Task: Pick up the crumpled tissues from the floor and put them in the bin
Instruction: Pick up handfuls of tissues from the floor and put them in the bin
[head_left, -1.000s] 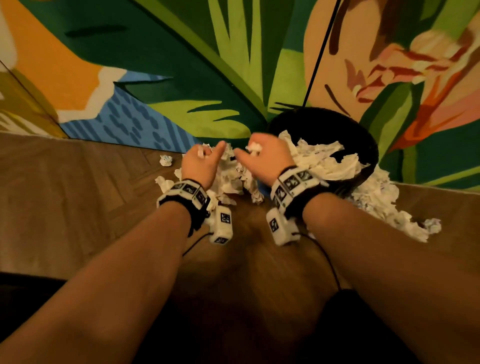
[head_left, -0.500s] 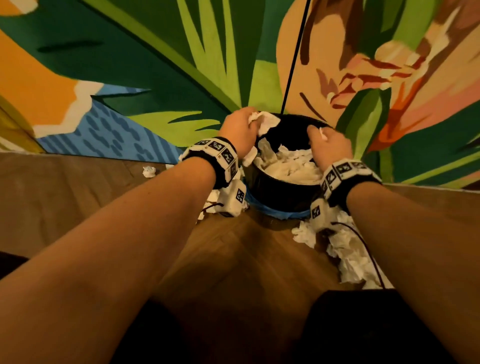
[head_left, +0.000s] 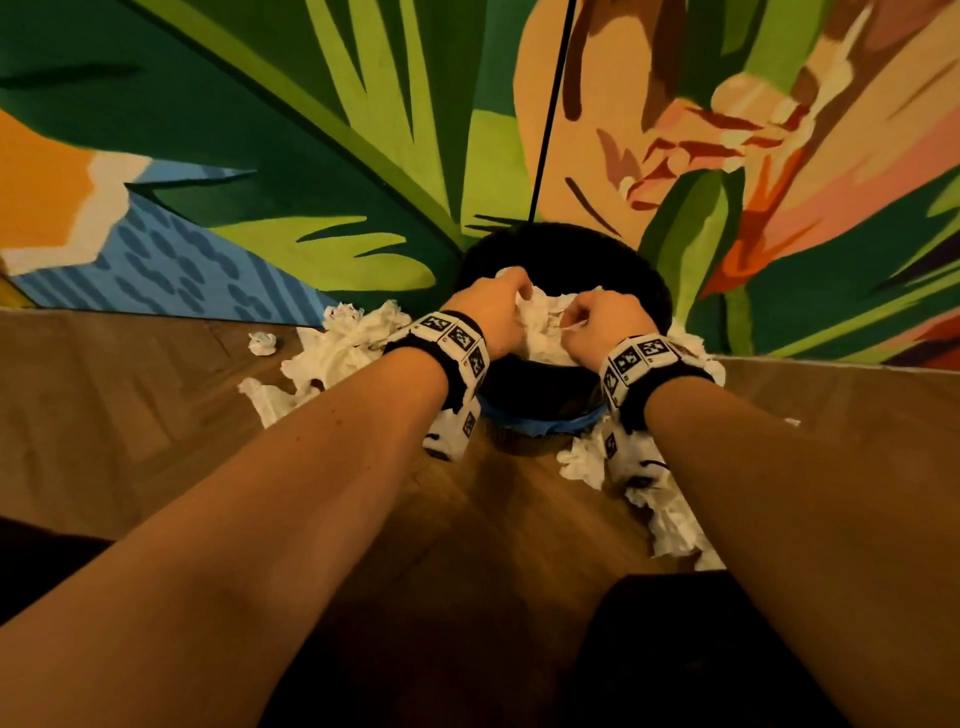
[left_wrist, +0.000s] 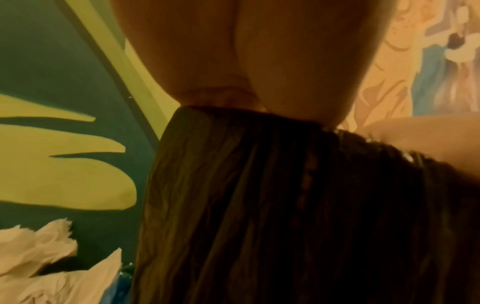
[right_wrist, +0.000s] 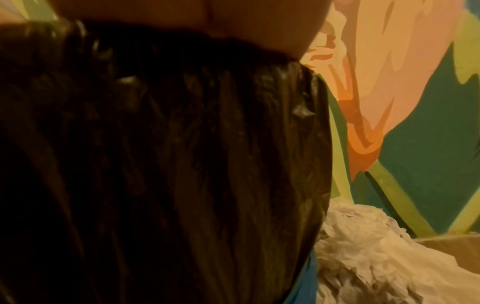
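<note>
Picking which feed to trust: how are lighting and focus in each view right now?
Head view: dim warm light, sharp enough, edges bent by the wide lens, both hands over the bin. Left wrist view: soft, dark bin liner fills it. Right wrist view: darker still, the liner blocks most; tissues blurred.

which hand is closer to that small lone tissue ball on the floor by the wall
Left. The left hand is over the bin's left rim, on the side where the lone tissue ball lies. The right hand is over the bin's right part, farther away.
</note>
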